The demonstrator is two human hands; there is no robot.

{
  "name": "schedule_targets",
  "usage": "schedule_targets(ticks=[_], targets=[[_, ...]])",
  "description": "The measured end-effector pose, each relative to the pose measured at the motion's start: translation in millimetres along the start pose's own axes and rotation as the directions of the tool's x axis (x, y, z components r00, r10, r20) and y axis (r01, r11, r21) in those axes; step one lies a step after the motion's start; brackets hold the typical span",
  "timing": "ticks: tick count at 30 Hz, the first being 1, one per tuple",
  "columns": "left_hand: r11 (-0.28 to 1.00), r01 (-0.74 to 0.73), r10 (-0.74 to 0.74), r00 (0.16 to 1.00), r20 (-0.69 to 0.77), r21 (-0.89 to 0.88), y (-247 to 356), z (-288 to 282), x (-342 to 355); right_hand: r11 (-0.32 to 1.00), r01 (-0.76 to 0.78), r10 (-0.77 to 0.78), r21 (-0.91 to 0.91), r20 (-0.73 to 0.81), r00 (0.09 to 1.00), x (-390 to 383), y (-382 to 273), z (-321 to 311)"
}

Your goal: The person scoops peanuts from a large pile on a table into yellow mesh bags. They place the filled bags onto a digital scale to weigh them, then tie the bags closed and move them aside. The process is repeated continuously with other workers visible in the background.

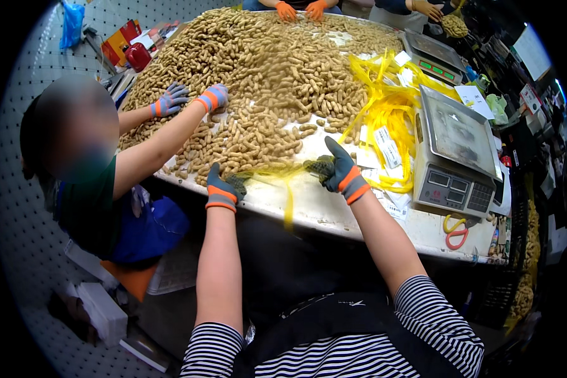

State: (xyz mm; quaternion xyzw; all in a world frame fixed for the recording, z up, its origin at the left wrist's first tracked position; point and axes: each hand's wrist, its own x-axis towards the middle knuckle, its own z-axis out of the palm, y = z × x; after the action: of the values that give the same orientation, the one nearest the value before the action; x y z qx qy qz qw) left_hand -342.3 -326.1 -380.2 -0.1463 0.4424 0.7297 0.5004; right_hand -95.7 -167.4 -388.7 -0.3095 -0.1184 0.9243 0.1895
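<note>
A yellow mesh bag (288, 200) is stretched between my two gloved hands at the table's near edge, its loose part hanging down over the edge. My left hand (223, 188), in a dark glove with an orange and grey cuff, grips one end with the thumb pointing up. At the other end, my right hand (341, 169) holds the mesh in its curled fingers, thumb also raised. Just beyond both hands lies a big heap of unshelled peanuts (258, 82). To the right of my right hand is a pile of yellow mesh bags (394, 126) with white labels.
A weighing scale (453, 151) stands at the right, with a second scale (431, 57) behind it. Scissors (455, 232) with red and yellow handles lie near the front edge. A co-worker's gloved hands (213, 97) touch the peanuts at left; another person's orange gloves (300, 10) are across the table (324, 211).
</note>
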Motion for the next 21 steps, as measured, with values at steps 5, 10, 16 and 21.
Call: schedule_targets(ticks=[5, 10, 16, 21], targets=[[0.978, -0.056, 0.028, 0.989, 0.145, 0.199, 34.9, 5.5, 35.7, 0.991, 0.130, -0.132, 0.033, 0.037, 0.991, 30.0, -28.9, 20.8], [0.906, -0.001, 0.001, 1.000, 0.001, 0.423, 54.4, 48.6, 87.1, 0.941, 0.159, -0.172, 0.297, 0.018, 0.985, 45.9, -69.9, 27.3], [0.815, 0.069, 0.066, 0.975, -0.211, 0.575, 48.5, 167.8, 137.9, 0.948, 0.213, -0.220, 0.235, 0.006, 0.975, 84.9, -148.8, -11.8], [0.373, 0.015, -0.035, 0.999, -0.002, 0.928, 61.6, 228.1, 157.2, 0.540, 0.312, -0.594, -0.782, -0.091, 0.800, 108.9, -183.3, 1.3]])
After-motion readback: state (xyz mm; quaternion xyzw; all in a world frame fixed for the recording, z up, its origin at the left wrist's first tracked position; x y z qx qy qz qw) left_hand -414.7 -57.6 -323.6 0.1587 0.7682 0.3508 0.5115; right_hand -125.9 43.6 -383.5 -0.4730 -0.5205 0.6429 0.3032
